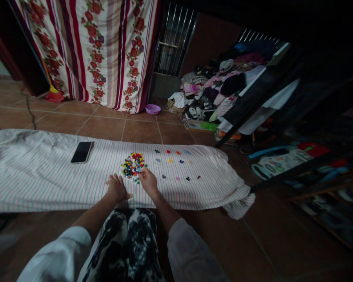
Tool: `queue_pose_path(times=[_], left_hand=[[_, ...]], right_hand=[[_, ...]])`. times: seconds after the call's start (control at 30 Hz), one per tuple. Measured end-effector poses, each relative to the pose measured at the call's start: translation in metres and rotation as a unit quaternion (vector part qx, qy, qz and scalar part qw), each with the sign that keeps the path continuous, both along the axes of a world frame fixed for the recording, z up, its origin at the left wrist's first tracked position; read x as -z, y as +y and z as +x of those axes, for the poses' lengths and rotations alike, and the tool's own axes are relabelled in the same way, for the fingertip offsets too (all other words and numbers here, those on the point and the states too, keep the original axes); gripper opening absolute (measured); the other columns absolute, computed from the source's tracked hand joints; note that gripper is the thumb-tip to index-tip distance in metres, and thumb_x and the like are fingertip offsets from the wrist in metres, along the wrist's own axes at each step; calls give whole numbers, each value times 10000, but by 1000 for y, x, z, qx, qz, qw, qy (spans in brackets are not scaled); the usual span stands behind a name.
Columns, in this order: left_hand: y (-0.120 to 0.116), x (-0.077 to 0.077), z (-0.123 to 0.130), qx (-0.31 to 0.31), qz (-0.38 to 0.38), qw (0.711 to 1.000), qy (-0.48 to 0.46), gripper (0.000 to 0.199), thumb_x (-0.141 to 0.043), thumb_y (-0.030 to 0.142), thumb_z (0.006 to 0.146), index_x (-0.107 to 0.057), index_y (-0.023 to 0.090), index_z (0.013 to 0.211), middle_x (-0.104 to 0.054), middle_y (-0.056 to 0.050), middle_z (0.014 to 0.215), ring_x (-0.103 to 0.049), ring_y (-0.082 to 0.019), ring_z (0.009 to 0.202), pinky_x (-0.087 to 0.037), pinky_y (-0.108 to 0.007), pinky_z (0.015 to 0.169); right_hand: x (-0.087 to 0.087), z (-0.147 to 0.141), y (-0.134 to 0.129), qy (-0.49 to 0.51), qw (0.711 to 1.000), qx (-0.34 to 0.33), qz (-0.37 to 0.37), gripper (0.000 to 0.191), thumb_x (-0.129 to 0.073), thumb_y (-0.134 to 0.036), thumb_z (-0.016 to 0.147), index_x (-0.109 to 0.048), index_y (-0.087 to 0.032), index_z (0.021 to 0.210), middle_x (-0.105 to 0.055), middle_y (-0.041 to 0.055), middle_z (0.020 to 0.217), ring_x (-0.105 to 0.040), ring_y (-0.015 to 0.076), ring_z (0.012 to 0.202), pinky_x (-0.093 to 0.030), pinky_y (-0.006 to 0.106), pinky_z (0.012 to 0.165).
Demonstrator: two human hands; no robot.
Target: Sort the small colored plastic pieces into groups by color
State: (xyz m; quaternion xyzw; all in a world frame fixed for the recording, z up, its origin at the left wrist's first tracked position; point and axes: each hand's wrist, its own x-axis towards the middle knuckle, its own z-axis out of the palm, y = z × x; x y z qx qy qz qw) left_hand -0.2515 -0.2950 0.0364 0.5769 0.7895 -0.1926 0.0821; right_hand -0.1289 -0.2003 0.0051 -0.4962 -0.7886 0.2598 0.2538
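A heap of tiny multicoloured pieces [133, 166], too small to name exactly, lies on a striped cloth [55, 176] in front of me. My right hand [149, 182] is at the heap's right edge with thumb and fingers pinched together; what is between the fingertips is too small to make out. Just below and left of the heap, my left hand [117, 188] rests on the cloth, fingers stretched out and holding nothing. To the right, small groups of pieces sit in three rows sorted by colour, among them a red group [168, 151], a yellow group [170, 160] and a pink group [177, 178].
A dark-screened phone [82, 152] lies on the cloth to the left. Beyond, on the tiled floor, are a purple basin [153, 109], a floral curtain [106, 55] and a red broom [54, 95]. Piled clothes [214, 86] and dark shelving fill the right side.
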Motion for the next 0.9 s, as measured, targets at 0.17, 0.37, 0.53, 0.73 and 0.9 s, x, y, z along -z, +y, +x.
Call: queue_pose_path(times=[0.17, 0.37, 0.53, 0.73, 0.9], left_hand=[[-1, -1, 0, 9, -10, 999, 30, 978, -357, 689, 802, -251, -61, 1421, -214, -380, 1461, -269, -532, 1332, -388, -554, 906], [-2, 5, -3, 12, 18, 1000, 12, 1030, -409, 705, 764, -267, -92, 1401, -232, -402, 1442, -280, -560, 1310, -397, -578, 873], [-2, 5, -3, 11, 13, 1000, 22, 1062, -386, 744, 752, -253, -77, 1412, -225, -397, 1452, -280, -548, 1316, -398, -557, 884], [-2, 0, 0, 3, -5, 1000, 24, 992, -394, 685, 780, -257, -60, 1421, -205, -384, 1464, -256, -533, 1338, -383, -557, 912], [-2, 0, -1, 10, -8, 1000, 19, 1021, -364, 713, 778, -248, -74, 1418, -195, -394, 1459, -251, -540, 1335, -375, -572, 914]], right_hand=[[4, 24, -7, 36, 999, 11, 15, 178, -493, -195, 793, -601, -242, 927, -671, -18, 830, -618, 136, 763, -443, 230, 707], [10, 68, -2, 83, 993, 54, 61, 198, -463, -213, 774, -606, -211, 910, -645, 21, 819, -604, 161, 773, -464, 263, 749], [18, 114, 9, 121, 980, 128, 96, 217, -442, -264, 764, -600, -198, 896, -635, 45, 794, -594, 180, 757, -474, 291, 761], [22, 167, 25, 97, 963, 215, 131, 233, -427, -300, 760, -600, -190, 872, -639, 72, 830, -569, 187, 723, -467, 301, 718], [27, 193, 36, 42, 955, 254, 147, 252, -409, -282, 758, -603, -171, 876, -631, 98, 846, -570, 204, 764, -451, 310, 732]])
